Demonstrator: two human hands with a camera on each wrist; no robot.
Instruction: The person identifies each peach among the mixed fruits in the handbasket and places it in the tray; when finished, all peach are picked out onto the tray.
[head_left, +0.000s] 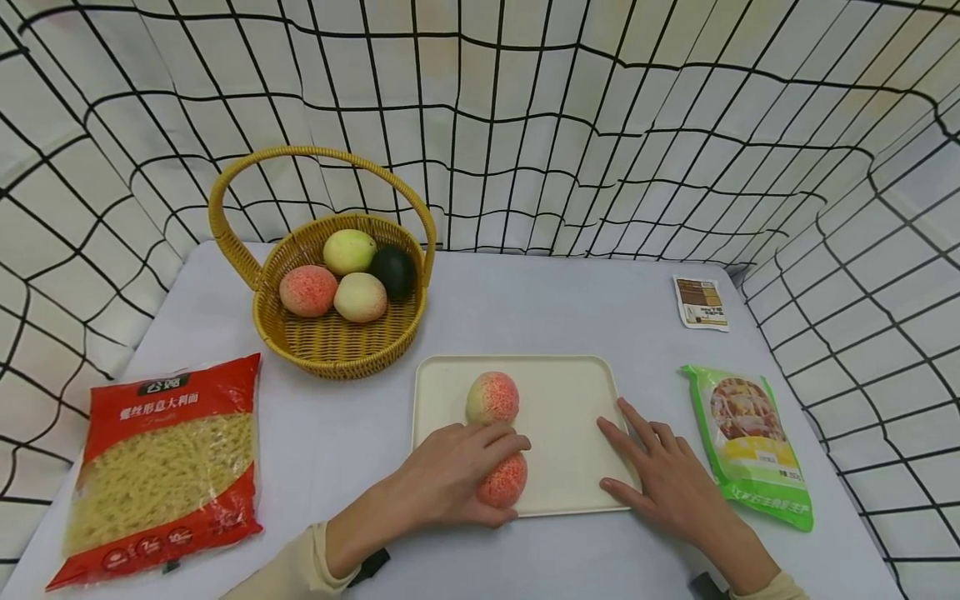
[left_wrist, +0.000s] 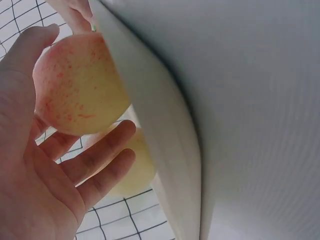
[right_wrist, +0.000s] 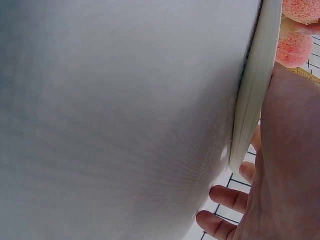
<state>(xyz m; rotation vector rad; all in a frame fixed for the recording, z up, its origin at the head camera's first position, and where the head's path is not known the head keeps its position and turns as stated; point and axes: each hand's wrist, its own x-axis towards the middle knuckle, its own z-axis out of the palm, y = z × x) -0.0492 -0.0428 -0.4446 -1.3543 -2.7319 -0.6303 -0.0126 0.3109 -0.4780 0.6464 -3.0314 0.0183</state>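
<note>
At six o'clock on the cream tray (head_left: 570, 433), taking twelve as its far side, I see the near peach (head_left: 504, 483) in the left hand (head_left: 461, 467). The fingers of this hand are bent round the fruit, with the thumb on its near side, so the grip is just as wide as the peach. Whether its underside meets the tray I cannot tell. The far peach (head_left: 495, 397) sits toward eleven o'clock on the tray, just beyond the knuckles. At four o'clock, by the tray's edge, is the right hand (head_left: 667, 482); its fingers are spread wide, nearly straight, and grasp nothing. Around the tray, on the white tabletop (head_left: 525, 308), I find the wicker basket (head_left: 345, 367) with four fruits (head_left: 360, 296) at ten o'clock, the pasta bag (head_left: 165, 467) at nine, the green packet (head_left: 752, 450) at three, near the right hand, and the small sachet (head_left: 701, 303) at two.
</note>
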